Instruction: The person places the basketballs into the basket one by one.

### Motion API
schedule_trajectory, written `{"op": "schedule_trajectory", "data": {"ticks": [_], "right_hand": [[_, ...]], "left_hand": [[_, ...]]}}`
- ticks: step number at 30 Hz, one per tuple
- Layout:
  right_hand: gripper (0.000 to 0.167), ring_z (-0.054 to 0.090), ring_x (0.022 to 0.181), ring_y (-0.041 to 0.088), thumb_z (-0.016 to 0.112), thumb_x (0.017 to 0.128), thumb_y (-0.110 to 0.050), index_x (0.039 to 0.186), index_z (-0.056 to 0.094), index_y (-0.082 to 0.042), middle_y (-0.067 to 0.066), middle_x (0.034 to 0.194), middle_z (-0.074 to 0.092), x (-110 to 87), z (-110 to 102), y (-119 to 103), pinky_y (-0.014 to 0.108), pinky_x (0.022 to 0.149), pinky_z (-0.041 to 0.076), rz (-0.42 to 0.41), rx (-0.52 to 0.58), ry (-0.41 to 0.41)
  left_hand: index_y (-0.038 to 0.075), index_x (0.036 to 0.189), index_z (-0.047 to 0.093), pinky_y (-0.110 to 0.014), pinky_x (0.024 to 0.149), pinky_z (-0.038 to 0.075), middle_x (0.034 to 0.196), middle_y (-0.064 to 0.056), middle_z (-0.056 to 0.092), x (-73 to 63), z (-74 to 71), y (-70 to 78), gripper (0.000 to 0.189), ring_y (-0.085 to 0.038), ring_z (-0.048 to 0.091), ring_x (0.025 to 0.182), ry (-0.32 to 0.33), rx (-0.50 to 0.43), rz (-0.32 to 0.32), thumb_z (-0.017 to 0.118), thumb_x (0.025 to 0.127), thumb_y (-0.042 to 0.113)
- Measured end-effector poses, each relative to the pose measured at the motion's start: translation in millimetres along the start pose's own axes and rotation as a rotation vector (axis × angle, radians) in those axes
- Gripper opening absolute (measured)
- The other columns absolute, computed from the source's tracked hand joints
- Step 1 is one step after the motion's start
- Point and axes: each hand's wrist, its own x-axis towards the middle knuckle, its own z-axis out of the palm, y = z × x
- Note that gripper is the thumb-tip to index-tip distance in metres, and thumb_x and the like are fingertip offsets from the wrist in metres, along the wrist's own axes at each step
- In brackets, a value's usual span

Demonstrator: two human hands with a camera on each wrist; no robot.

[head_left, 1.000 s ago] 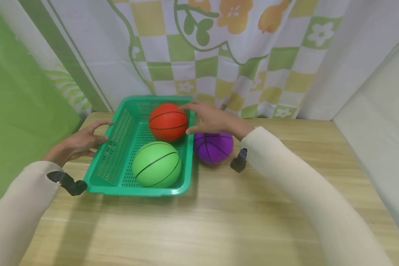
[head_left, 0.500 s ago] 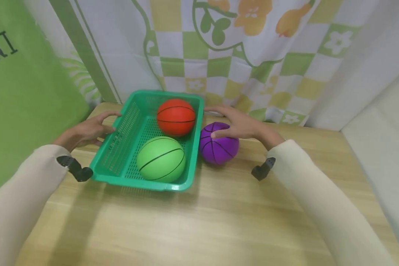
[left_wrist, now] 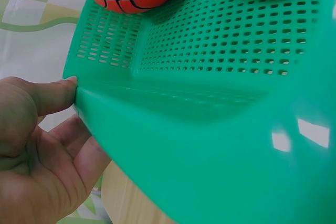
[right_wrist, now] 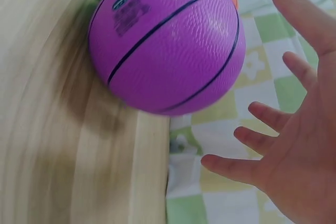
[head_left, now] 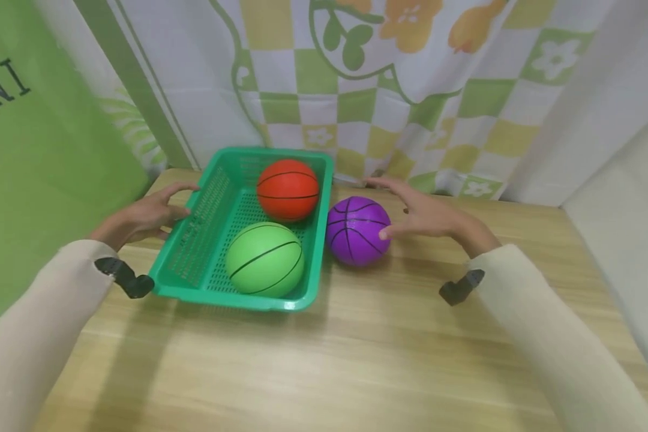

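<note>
A green plastic basket (head_left: 194, 292) stands on the table with a red ball (head_left: 288, 191) and a light green ball (head_left: 265, 260) inside, both marked like basketballs. My left hand (head_left: 143, 217) holds the basket's left rim; the left wrist view has the thumb at the rim and the other fingers below it, partly hidden behind the wall. Just outside the basket's right side sits a purple ball (head_left: 359, 231). My right hand (head_left: 431, 214) is at its right with fingers spread. In the right wrist view the fingers stand apart from the purple ball (right_wrist: 168, 45).
The wooden table (head_left: 356, 366) runs back to a checked curtain (head_left: 351, 108). Green cloth (head_left: 38, 168) hangs at the left, and a pale wall (head_left: 626, 198) borders the table's right side.
My right hand has moved right, from over the basket's right rim and past the purple ball to that ball's right side. The left hand stays at the basket; the head view has shifted slightly.
</note>
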Motion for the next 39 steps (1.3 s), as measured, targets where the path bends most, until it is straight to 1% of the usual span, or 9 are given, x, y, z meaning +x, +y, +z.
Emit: {"op": "schedule_trajectory", "data": {"ticks": [8,13,18,23,27,29,32,35,39], "right_hand": [[0.105,0.009,0.146,0.044,0.085,0.082,-0.016,0.161,0.015,-0.022,0.009,0.165,0.007,-28.0,4,23,0.071,0.105,0.028,0.014,0.081,0.117],[0.107,0.01,0.146,0.046,0.085,0.081,-0.013,0.161,0.014,-0.026,0.004,0.165,0.005,-47.1,7,32,0.07,0.103,0.032,0.024,0.121,0.145],[0.109,0.01,0.145,0.048,0.085,0.081,-0.01,0.161,0.012,-0.027,0.004,0.166,0.003,-60.1,10,38,0.069,0.097,0.04,0.048,0.164,0.158],[0.113,0.012,0.142,0.055,0.085,0.078,-0.003,0.161,0.011,-0.02,0.008,0.165,0.001,-64.5,17,47,0.067,0.092,0.045,0.016,0.223,0.178],[0.112,0.016,0.14,0.056,0.084,0.077,0.003,0.161,0.011,-0.016,0.012,0.165,0.002,-65.0,25,55,0.067,0.093,0.044,0.004,0.246,0.199],[0.112,0.019,0.14,0.056,0.083,0.078,0.003,0.161,0.01,-0.016,0.014,0.165,0.004,-64.9,28,57,0.068,0.097,0.04,0.009,0.239,0.201],[0.112,0.022,0.139,0.056,0.083,0.08,-0.001,0.161,0.009,-0.018,0.017,0.164,0.005,-64.4,33,58,0.07,0.102,0.034,0.019,0.218,0.2],[0.112,0.024,0.139,0.055,0.083,0.08,-0.003,0.162,0.008,-0.019,0.017,0.164,0.006,-61.7,39,56,0.07,0.105,0.029,0.023,0.195,0.206],[0.115,0.025,0.139,0.055,0.083,0.079,-0.001,0.162,0.007,-0.023,0.019,0.164,0.006,-55.1,45,54,0.07,0.106,0.029,0.025,0.192,0.212]], "left_hand": [[0.021,0.161,0.002,-0.053,0.088,0.054,0.143,-0.038,0.037,-2.4,-0.4,-4.9,0.065,-0.04,0.059,0.115,-0.015,-0.004,0.004,0.038,0.108,0.007],[0.021,0.161,0.002,-0.053,0.088,0.053,0.141,-0.037,0.039,-2.4,-0.2,-5.6,0.066,-0.038,0.06,0.113,-0.01,-0.004,0.003,0.039,0.108,0.006],[0.021,0.161,0.001,-0.051,0.088,0.053,0.144,-0.039,0.035,-3.3,-0.9,-5.3,0.067,-0.046,0.052,0.122,-0.017,-0.005,-0.005,0.038,0.108,0.007],[0.021,0.161,-0.001,-0.056,0.094,0.049,0.149,-0.04,0.026,-4.7,-2.0,-3.9,0.067,-0.052,0.042,0.13,-0.028,0.003,-0.008,0.038,0.109,0.008],[0.02,0.161,0.0,-0.054,0.091,0.052,0.145,-0.039,0.032,-4.3,0.0,-1.3,0.066,-0.047,0.051,0.123,-0.019,0.003,-0.011,0.038,0.109,0.008],[0.02,0.161,0.002,-0.051,0.088,0.054,0.141,-0.038,0.038,-3.6,1.5,-0.1,0.065,-0.042,0.057,0.117,-0.011,0.002,-0.012,0.038,0.109,0.008],[0.02,0.161,0.002,-0.05,0.087,0.054,0.14,-0.038,0.04,-2.4,1.9,0.5,0.065,-0.039,0.059,0.115,-0.01,0.0,-0.01,0.038,0.108,0.008],[0.021,0.161,0.002,-0.05,0.088,0.054,0.146,-0.038,0.031,-2.0,1.8,0.3,0.066,-0.043,0.052,0.122,-0.016,0.005,-0.012,0.039,0.109,0.009],[0.023,0.161,0.001,-0.047,0.087,0.054,0.154,-0.037,0.015,-2.0,1.7,-0.3,0.067,-0.046,0.04,0.13,-0.021,0.009,-0.017,0.04,0.109,0.009]]}}
